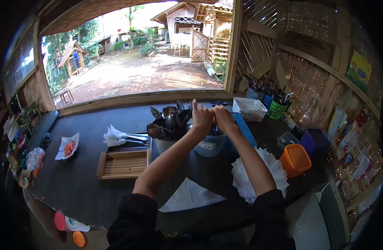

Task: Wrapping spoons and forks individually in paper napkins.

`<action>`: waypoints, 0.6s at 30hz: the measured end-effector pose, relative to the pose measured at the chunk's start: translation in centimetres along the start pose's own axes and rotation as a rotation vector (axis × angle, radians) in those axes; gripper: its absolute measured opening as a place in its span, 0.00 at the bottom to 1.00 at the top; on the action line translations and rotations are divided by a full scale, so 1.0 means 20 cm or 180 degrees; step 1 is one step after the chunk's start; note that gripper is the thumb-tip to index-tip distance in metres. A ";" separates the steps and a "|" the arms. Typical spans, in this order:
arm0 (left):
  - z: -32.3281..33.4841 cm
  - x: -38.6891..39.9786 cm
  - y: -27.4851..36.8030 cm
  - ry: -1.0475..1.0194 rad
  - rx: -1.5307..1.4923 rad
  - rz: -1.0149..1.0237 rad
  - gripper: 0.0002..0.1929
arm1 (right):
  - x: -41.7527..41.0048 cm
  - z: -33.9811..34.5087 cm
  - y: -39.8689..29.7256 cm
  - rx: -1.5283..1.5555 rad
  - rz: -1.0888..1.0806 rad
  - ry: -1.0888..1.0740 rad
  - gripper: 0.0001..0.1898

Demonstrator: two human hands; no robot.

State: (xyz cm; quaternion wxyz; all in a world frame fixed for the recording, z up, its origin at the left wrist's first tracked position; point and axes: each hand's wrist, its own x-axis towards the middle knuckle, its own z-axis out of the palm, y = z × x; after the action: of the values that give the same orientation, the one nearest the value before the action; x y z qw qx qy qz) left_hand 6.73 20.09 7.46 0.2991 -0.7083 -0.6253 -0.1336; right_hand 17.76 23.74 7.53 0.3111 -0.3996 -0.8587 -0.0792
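Note:
My left hand point(202, 118) and my right hand point(223, 117) are side by side above a translucent tub point(209, 147) that bears writing. Dark utensils show in the tub, partly hidden by my hands. One left finger points up while the others curl; whatever my fingers may hold is hidden. Just left of my left hand, a pale container point(164, 146) is crammed with upright spoons point(170, 120). Closer to me lies a white paper napkin point(191, 195) folded into a triangle. A stack of white napkins point(241, 175) lies partly under my right forearm.
Left stand a bamboo tray point(125, 164) and cutlery wrapped in napkins point(116, 137). A paper with orange-red pieces point(68, 147) lies farther left. At right are a white basket point(249, 109), blue basket point(244, 129), green utensil basket point(276, 109) and lidded orange container point(295, 160).

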 end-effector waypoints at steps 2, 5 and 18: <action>0.05 0.04 0.00 -0.0143 -0.0051 0.0009 0.07 | 0.04 0.03 0.02 0.0032 0.0082 -0.0230 0.06; 0.07 0.05 0.00 -0.0294 -0.0144 -0.0009 0.06 | 0.04 0.05 0.03 0.0084 0.0212 -0.0372 0.06; -0.54 -0.08 -0.12 0.2383 -0.1836 0.0330 0.05 | -0.07 -0.46 -0.22 0.1077 -0.0606 0.2153 0.10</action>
State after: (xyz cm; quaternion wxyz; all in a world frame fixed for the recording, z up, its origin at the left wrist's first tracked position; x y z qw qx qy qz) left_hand 6.20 12.50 15.66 0.3013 -0.6959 -0.3758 -0.5327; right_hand 19.44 16.38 14.56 0.6294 -0.2124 -0.7418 -0.0923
